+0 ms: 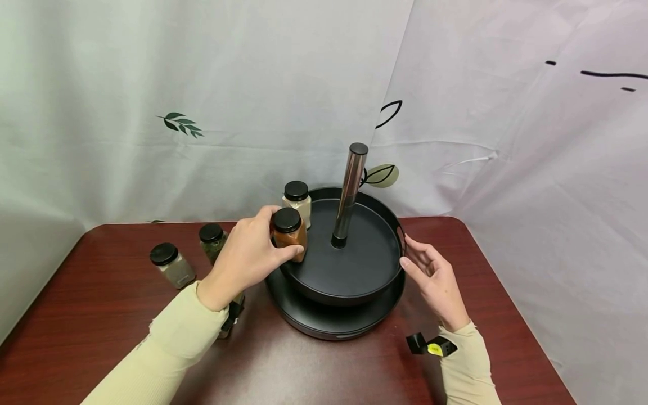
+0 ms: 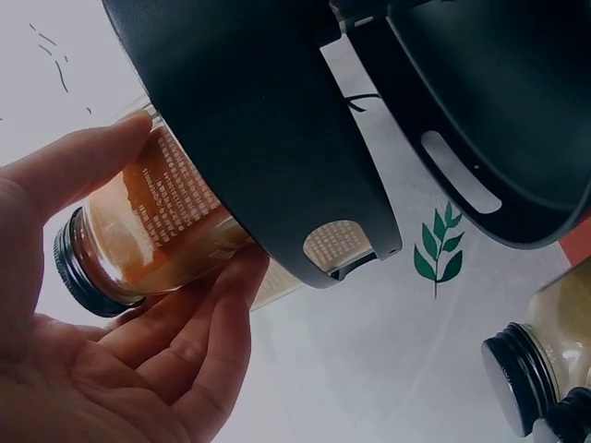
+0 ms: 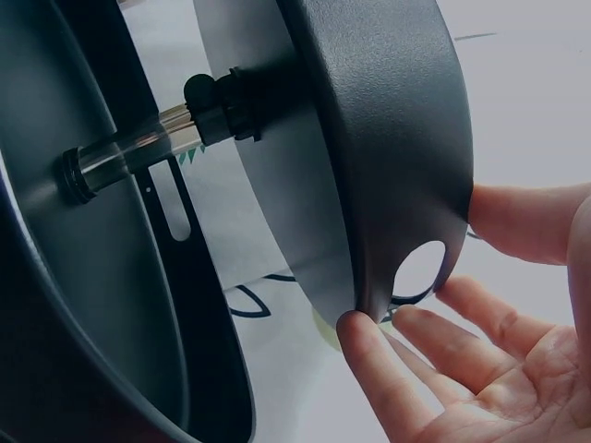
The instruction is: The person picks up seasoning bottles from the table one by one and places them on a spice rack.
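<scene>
My left hand (image 1: 248, 247) grips a jar of orange-brown spice (image 1: 287, 239) with a black lid, at the left side of a black two-tier round tray (image 1: 364, 275). In the left wrist view, the thumb and fingers lie on either side of this spice jar (image 2: 166, 212), close against the upper tier's wall (image 2: 268, 129). Behind it, a jar of pale powder (image 1: 297, 203) stands at the upper tier's left edge. My right hand (image 1: 437, 278) holds the right side of the upper tier, its thumb and fingertips around the wall (image 3: 397, 138) near an oval cutout.
A grey-beige spice jar (image 1: 174, 267) and a green herb jar (image 1: 211, 239) stand on the red-brown table (image 1: 101, 315), left of my forearm. A metallic post (image 1: 349, 191) rises from the tray's middle. Light fabric (image 1: 253, 84) hangs close behind the table.
</scene>
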The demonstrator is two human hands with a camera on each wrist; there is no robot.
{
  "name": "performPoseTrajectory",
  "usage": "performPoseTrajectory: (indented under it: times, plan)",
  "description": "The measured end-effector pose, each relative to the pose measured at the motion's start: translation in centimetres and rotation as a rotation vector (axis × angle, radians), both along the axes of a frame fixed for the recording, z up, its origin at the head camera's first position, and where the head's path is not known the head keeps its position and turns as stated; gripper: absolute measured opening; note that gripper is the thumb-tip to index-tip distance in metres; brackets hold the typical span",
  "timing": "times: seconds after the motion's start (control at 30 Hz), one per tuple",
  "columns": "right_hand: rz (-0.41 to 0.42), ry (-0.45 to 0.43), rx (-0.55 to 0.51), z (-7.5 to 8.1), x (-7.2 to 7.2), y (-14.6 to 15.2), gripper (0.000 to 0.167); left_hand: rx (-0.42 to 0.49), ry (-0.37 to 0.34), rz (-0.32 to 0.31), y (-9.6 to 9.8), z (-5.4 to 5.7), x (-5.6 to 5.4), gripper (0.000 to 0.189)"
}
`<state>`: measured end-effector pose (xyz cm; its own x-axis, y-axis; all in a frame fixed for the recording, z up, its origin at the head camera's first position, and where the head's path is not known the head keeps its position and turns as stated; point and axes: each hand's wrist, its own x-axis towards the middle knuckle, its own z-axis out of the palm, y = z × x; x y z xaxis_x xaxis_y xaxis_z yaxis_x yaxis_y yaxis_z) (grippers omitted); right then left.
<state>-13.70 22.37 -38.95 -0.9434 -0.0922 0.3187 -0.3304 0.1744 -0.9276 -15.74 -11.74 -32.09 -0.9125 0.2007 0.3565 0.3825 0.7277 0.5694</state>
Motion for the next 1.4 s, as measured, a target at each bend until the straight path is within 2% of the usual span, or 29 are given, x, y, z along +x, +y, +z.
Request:
performPoseTrajectory:
  times: [0.5,0.9,1.17,1.4]
  plan:
    - [-0.008,0.001,0.016,0.0,0.2,0.1,0.046,-0.031,-0.035,-0.006,0.1,-0.2,-0.1,0.068]
    - [-0.057,-0.013,0.031,0.0,0.1,-0.1,0.040,-0.054,-0.048,-0.019,-0.3,0.1,0.1,0.080]
    - [-0.031,-0.019,-0.024,-0.1,-0.1,0.2,0.042,-0.027,-0.043,-0.012,-1.9,0.6,0.5,0.084]
    - [-0.010,-0.063,-0.025,-0.1,-0.1,0.6,0.049,0.021,-0.050,0.033,-3.9,0.8,1.9,0.082]
